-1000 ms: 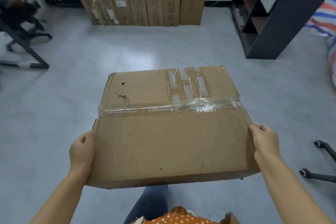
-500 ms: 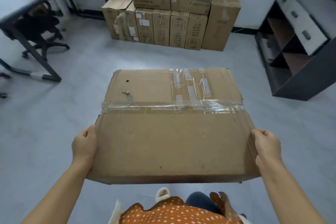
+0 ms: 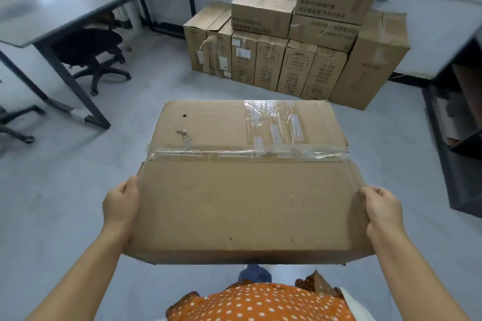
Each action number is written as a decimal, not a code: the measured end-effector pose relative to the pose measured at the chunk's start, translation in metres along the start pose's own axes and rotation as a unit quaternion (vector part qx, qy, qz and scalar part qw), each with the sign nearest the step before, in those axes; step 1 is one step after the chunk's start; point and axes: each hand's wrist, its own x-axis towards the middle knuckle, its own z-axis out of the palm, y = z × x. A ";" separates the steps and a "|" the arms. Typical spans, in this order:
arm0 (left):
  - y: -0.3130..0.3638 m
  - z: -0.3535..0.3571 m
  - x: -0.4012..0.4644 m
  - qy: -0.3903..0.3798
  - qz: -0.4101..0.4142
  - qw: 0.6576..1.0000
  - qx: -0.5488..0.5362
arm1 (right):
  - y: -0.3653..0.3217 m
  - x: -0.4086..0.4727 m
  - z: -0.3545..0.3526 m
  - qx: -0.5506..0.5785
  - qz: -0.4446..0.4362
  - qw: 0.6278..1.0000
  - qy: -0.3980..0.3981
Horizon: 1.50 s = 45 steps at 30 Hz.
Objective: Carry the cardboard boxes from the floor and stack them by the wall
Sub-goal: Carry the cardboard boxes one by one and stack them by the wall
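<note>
Between the hands, a taped cardboard box [image 3: 245, 180]; left hand [image 3: 120, 206] at 9 o'clock, right hand [image 3: 381, 210] at 3 o'clock, fingers curled around its side edges, forearms extended.

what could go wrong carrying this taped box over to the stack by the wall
1. The left hand and right hand grip only the side edges of the taped cardboard box, near its close end; the far end may dip or slip.
2. The held box hides the floor directly ahead, so a misstep is possible.
3. The stacked boxes by the wall have uneven tops; a wide box set there could sit tilted and slide off.
</note>
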 end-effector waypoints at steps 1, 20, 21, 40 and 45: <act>0.012 0.011 0.014 0.001 -0.006 1.000 -0.001 | -0.011 0.017 0.013 -0.004 0.002 1.000 -0.002; 0.167 0.159 0.327 0.060 -0.023 0.998 0.000 | -0.203 0.243 0.321 -0.052 -0.016 0.997 -0.057; 0.180 0.165 0.354 0.056 -0.019 0.998 0.000 | -0.212 0.252 0.343 -0.046 -0.013 0.998 -0.052; 0.440 0.353 0.736 -0.003 0.095 0.995 0.034 | -0.412 0.472 0.615 0.043 0.012 0.999 0.014; 0.518 0.430 0.806 0.012 0.118 0.992 0.032 | -0.490 0.575 0.673 0.064 -0.009 0.998 -0.004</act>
